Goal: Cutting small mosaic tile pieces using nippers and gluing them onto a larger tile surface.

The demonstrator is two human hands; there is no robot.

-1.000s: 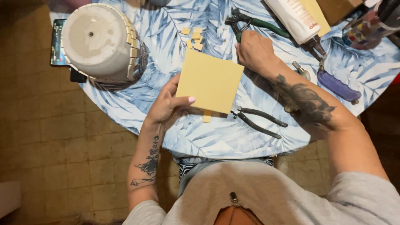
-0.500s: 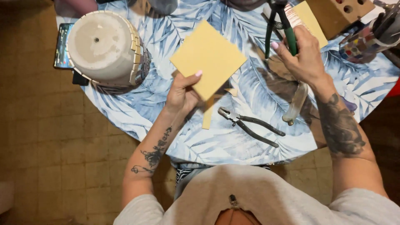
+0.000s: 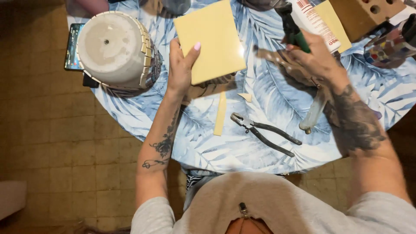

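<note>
Gripping yellow tile (image 3: 211, 39) and green-handled tool (image 3: 293, 29), both hands raised.

This looks like a home craft corner set up for mosaic work. A round table covered in a blue-and-white leaf-print cloth (image 3: 208, 151) stands on a worn brown tiled floor (image 3: 52, 138). On it sit an upturned white plant pot partly clad in small mosaic tiles (image 3: 115, 47), black-handled metal nippers (image 3: 264, 132), a narrow yellow tile offcut (image 3: 220, 115) and a white glue tube (image 3: 314, 21).
</note>
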